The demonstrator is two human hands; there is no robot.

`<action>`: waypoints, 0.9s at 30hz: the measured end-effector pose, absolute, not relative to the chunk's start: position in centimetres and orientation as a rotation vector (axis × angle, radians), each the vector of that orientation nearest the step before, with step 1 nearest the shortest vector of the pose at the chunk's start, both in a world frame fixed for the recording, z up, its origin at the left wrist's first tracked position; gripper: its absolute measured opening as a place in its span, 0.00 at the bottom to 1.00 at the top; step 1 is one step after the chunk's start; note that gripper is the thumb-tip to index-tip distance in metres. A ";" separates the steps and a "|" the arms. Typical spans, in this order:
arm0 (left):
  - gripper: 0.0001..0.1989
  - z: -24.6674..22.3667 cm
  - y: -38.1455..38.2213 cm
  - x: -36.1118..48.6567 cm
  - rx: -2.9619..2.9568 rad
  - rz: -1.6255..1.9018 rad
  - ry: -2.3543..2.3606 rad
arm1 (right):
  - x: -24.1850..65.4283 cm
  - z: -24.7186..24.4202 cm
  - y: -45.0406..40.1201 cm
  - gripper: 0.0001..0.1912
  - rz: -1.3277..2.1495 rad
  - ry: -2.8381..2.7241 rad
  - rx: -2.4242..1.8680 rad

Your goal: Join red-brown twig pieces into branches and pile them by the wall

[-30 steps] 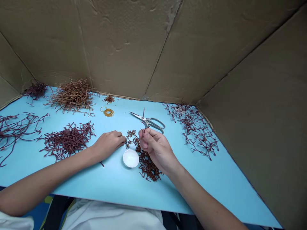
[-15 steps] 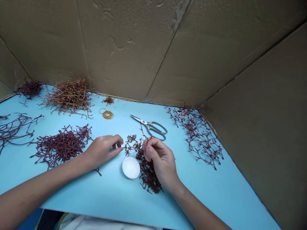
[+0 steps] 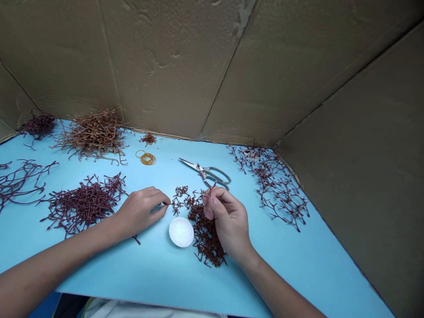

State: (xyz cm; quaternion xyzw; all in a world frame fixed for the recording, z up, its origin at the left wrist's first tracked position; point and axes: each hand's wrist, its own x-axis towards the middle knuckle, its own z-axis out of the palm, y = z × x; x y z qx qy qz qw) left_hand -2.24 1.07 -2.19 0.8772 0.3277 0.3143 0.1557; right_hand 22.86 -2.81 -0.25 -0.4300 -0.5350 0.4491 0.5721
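Observation:
My right hand (image 3: 231,219) is closed in a pinch on a thin reddish-brown branched twig (image 3: 212,190), which sticks up past the fingertips. Under and beside that hand lies a heap of short dark-brown twig pieces (image 3: 209,243). My left hand (image 3: 143,211) rests low over the table, thumb and forefinger pinched together at the edge of a small scatter of brown pieces (image 3: 176,206). Whatever may be between those fingertips is too small to make out. A small white bowl (image 3: 181,232) sits between the hands, in front of the scatter.
Scissors (image 3: 217,176) lie beyond my right hand, near yellow rubber bands (image 3: 147,159). A purple-brown twig pile (image 3: 84,205) is at the left, with a lighter brown pile (image 3: 97,134) behind it. Branched twigs (image 3: 281,190) spread at the right. Cardboard walls (image 3: 165,66) enclose the blue table (image 3: 149,274).
My right hand has shifted slightly right, and the twig in it has turned and stands lower above the fingers. The left fingertips have come closer together.

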 end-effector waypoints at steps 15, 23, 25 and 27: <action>0.05 -1.6 1.2 -2.5 2.469 0.673 1.112 | 23.2 -0.6 -2.1 0.15 0.993 -1.194 -1.078; 0.09 -1.7 1.1 -2.4 2.281 0.770 1.080 | 23.0 -0.2 -2.4 0.15 1.028 -1.184 -1.041; 0.09 -1.6 1.1 -2.2 2.190 0.830 1.049 | 23.1 -0.2 -2.5 0.14 1.032 -1.197 -1.031; 0.08 -1.2 1.0 -2.0 2.046 0.916 1.002 | 23.2 -0.3 -2.7 0.14 1.041 -1.201 -1.025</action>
